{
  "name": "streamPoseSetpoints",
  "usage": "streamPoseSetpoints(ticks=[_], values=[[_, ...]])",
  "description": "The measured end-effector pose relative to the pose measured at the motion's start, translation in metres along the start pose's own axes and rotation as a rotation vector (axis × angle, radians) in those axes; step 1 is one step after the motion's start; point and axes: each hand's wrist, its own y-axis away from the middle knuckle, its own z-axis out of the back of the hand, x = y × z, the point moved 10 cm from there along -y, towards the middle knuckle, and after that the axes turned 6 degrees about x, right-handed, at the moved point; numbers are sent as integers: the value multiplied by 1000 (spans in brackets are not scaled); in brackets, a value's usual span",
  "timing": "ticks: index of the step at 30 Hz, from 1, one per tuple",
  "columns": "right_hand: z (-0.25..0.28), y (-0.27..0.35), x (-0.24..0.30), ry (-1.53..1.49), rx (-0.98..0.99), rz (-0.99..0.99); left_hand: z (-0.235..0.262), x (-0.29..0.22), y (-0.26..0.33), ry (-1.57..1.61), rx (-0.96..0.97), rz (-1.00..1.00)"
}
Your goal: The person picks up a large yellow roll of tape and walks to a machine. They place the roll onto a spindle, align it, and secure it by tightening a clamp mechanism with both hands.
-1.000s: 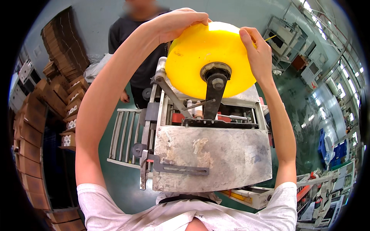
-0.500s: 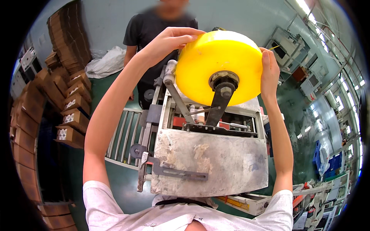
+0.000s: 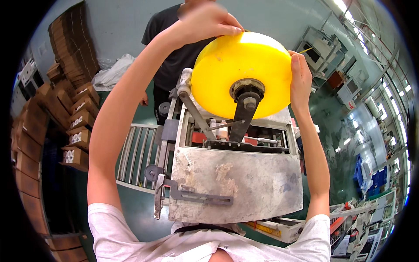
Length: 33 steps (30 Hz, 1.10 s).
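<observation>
A big roll of glossy yellow tape (image 3: 214, 81) stands on edge, mounted on a dark hub (image 3: 247, 89) at the end of a black metal arm (image 3: 243, 115). My left hand (image 3: 205, 22) pinches at the roll's upper rim, thumb and fingertips close together. Against the right rim rests my right hand (image 3: 301, 83), its thumb on the near side and the fingers curving behind, partly hidden. Below the roll is a machine with a worn metal top plate (image 3: 262, 183). Beside the roll's left edge a pale roller (image 3: 185, 79) sits on a slanted lever.
Behind the machine a person in a dark shirt (image 3: 174, 65) stands close. A roller conveyor (image 3: 136, 153) is at the left, with open cartons of white rolls (image 3: 75, 158) beyond it. Flattened cardboard (image 3: 72, 43) leans on the wall. Blue crates (image 3: 377, 185) lie far right.
My left hand has slid up and right along the rim of the roll. My right hand stays at the right side. The view has shifted slightly.
</observation>
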Motion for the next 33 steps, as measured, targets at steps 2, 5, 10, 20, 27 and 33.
streamPoseSetpoints(ticks=[2,5,10,20,27,33], values=[[2,2,-5,0,-6,-16,-4,-9,-1,178,107,122],[-1,2,-5,-13,-4,-27,7,-45,2,-42,48,-53],[-2,2,-2,-19,0,-31,2,-39,0,-448,-33,-83],[2,4,-7,-27,-15,-29,10,-3,15,-177,-181,-8],[2,6,-6,-43,-34,-19,-36,27,23,460,10,356],[1,3,-6,-39,-22,-13,-41,32,24,612,97,335]])
